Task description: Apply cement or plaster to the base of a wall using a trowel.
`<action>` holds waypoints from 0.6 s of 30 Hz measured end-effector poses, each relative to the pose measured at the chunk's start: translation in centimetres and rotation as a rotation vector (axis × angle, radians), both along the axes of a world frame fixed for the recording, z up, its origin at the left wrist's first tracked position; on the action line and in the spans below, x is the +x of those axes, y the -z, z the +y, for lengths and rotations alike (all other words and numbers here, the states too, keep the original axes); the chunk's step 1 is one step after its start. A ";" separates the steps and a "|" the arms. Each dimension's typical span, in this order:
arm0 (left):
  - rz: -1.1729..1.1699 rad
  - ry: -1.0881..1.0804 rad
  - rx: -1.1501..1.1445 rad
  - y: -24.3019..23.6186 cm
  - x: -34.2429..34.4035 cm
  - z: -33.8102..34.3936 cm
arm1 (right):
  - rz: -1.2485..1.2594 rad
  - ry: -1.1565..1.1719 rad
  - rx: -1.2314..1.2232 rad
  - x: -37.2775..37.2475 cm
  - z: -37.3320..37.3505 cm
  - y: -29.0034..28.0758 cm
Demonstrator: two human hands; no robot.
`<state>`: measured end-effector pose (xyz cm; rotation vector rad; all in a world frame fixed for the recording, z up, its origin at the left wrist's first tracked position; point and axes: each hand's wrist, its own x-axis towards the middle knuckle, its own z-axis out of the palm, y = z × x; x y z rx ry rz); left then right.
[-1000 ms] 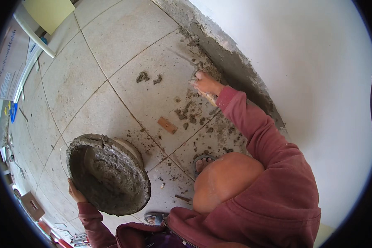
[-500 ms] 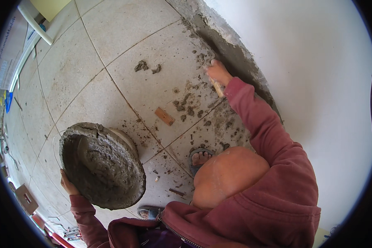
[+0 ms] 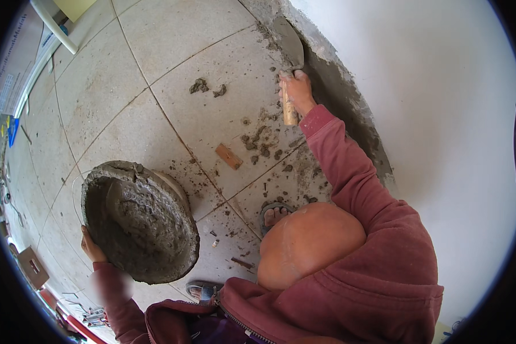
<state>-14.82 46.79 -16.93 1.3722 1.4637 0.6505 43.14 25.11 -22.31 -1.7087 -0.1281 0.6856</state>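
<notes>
My right hand (image 3: 299, 89) is wrapped round the wooden handle of a trowel (image 3: 293, 45). Its grey blade points away from me, flat against or just above the foot of the wall; I cannot tell whether it touches. A dark band of mortar (image 3: 339, 97) runs along the wall's base beside that hand. At the lower left, my left hand (image 3: 92, 246) grips the rim of a mortar-crusted bucket (image 3: 89, 198), its fingers partly hidden behind the side. The bucket tilts so its mouth faces me. Wet grey mortar (image 3: 163, 221) lies inside it.
Mortar crumbs (image 3: 258, 140) and two larger lumps (image 3: 199, 86) dot the tiled floor (image 3: 106, 114). A small wood piece (image 3: 229, 156) lies near the middle. My sandalled foot (image 3: 274, 215) stands close by. The white wall (image 3: 436, 114) bounds the right side; a box (image 3: 32, 266) sits far left.
My right hand has moved slightly away and left, turning the trowel so its blade now shows. My left hand still grips the bucket, which has barely shifted in view.
</notes>
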 end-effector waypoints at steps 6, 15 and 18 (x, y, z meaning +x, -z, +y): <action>-0.006 -0.001 0.019 0.0 0.3 0.2 | -0.504 -0.144 -0.335 0.2 -4.2 3.6; 0.015 -0.053 0.032 0.2 -0.2 0.0 | -0.091 -0.147 -0.078 0.5 -4.1 -2.8; 0.000 -0.036 0.008 0.2 -0.1 0.3 | -0.211 -0.296 -0.287 0.3 -6.5 0.6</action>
